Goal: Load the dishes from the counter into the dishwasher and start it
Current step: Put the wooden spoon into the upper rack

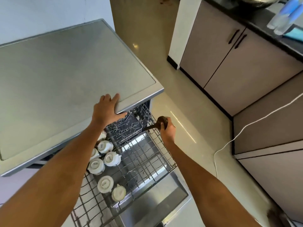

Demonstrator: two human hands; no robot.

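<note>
The dishwasher stands below me with its grey top bare and its door folded down. Its wire rack is pulled out and carries several white cups upside down on the left side. My left hand rests flat on the front edge of the dishwasher top, thumb over the rim. My right hand grips a dark wooden ladle by its bowl end, the handle pointing left over the rack's back right part.
Grey cabinets with black handles stand across the tiled floor to the right, under a black counter with clear bottles. A white cable runs down the nearer cabinet front to the floor.
</note>
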